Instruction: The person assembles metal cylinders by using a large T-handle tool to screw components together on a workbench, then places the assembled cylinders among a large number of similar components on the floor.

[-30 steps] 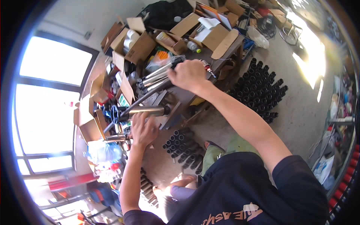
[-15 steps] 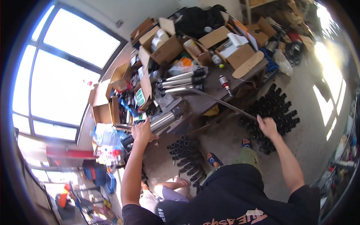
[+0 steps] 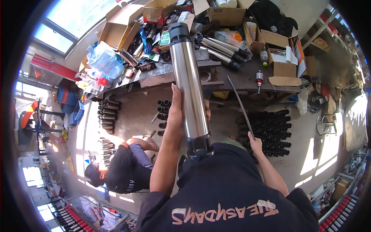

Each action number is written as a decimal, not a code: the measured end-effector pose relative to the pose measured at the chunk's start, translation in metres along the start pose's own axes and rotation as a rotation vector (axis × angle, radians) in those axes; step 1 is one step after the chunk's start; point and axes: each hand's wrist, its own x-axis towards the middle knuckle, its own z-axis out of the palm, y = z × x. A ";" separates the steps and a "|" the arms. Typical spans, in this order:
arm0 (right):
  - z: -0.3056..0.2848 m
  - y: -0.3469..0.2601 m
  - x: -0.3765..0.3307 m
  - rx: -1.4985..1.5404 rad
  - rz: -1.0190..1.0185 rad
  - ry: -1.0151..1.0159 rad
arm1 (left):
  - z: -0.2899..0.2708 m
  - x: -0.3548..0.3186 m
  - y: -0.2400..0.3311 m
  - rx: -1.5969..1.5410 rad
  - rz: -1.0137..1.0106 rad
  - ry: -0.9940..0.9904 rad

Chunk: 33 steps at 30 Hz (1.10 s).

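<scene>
My left hand (image 3: 176,116) is closed around a shiny steel cylinder (image 3: 189,83) with black end fittings. It is held up close in front of my chest, nearly upright in view and slightly tilted, its lower black end near my shirt. My right hand (image 3: 255,144) grips the near end of a long, thin, dark metal bar (image 3: 240,102). The bar points away, its far end by the front edge of the workbench (image 3: 247,79). Several similar steel cylinders (image 3: 222,50) lie on the bench beyond, apart from both hands.
Cardboard boxes (image 3: 226,15) crowd the back of the bench. A red-and-silver part with a thin shaft (image 3: 259,79) lies towards its right. Black tubular parts (image 3: 270,131) stand in rows on the floor at right. A seated co-worker (image 3: 129,166) is at lower left beside more tubes (image 3: 108,112).
The steel cylinder is now in my left hand, lifted from the bench towards me. My right hand still holds the bar, now steeper in view. The view has turned, showing more of the co-worker.
</scene>
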 end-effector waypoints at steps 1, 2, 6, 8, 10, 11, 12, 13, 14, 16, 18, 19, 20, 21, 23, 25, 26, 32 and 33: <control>0.003 0.002 0.005 -0.009 0.002 -0.015 | 0.003 0.000 0.003 -0.027 0.022 -0.040; 0.005 0.005 0.010 -0.017 0.005 -0.028 | 0.004 -0.001 0.005 -0.054 0.044 -0.081; 0.019 0.020 0.019 -0.065 -0.025 0.009 | -0.003 0.003 0.007 0.064 0.054 0.022; 0.029 0.036 0.027 -0.024 -0.013 -0.026 | -0.005 0.006 0.008 0.099 0.062 0.056; 0.039 0.047 0.030 -0.037 -0.037 -0.014 | -0.001 0.011 0.006 0.072 0.022 0.075; 0.044 0.056 0.035 -0.057 -0.052 -0.009 | -0.002 0.016 0.004 0.015 -0.007 0.041; 0.048 0.063 0.040 -0.082 -0.055 -0.009 | -0.004 0.020 0.001 -0.044 -0.046 0.017; 0.049 0.060 0.037 -0.086 -0.034 -0.024 | -0.006 0.021 -0.002 -0.111 -0.080 -0.015; 0.049 0.057 0.035 -0.087 -0.009 -0.037 | -0.006 0.024 -0.003 -0.192 -0.098 -0.087; 0.050 0.054 0.028 -0.080 -0.028 -0.040 | -0.009 0.024 -0.007 -0.283 -0.089 -0.166; 0.049 0.052 0.027 -0.088 -0.033 -0.062 | -0.011 0.027 -0.011 -0.334 -0.081 -0.222; 0.050 0.053 0.027 -0.099 -0.036 -0.056 | -0.011 0.029 -0.012 -0.361 -0.081 -0.249; 0.051 0.052 0.029 -0.091 -0.048 -0.055 | -0.011 0.032 -0.013 -0.378 -0.080 -0.257; 0.053 0.055 0.030 -0.083 -0.055 -0.053 | -0.009 0.035 -0.013 -0.396 -0.084 -0.264; 0.053 0.060 0.031 -0.079 -0.066 -0.053 | -0.008 0.040 -0.015 -0.388 -0.084 -0.246; 0.055 0.055 0.034 -0.041 -0.059 -0.060 | -0.006 0.043 -0.006 -0.296 -0.085 -0.185; 0.054 0.061 0.026 -0.057 -0.039 -0.064 | -0.005 0.042 -0.001 -0.214 -0.103 -0.113; 0.047 0.044 0.018 -0.061 -0.069 -0.037 | -0.062 0.083 -0.027 -0.659 -0.022 -0.567; 0.042 0.052 0.016 -0.059 -0.040 -0.038 | -0.066 0.085 -0.041 -0.520 0.000 -0.412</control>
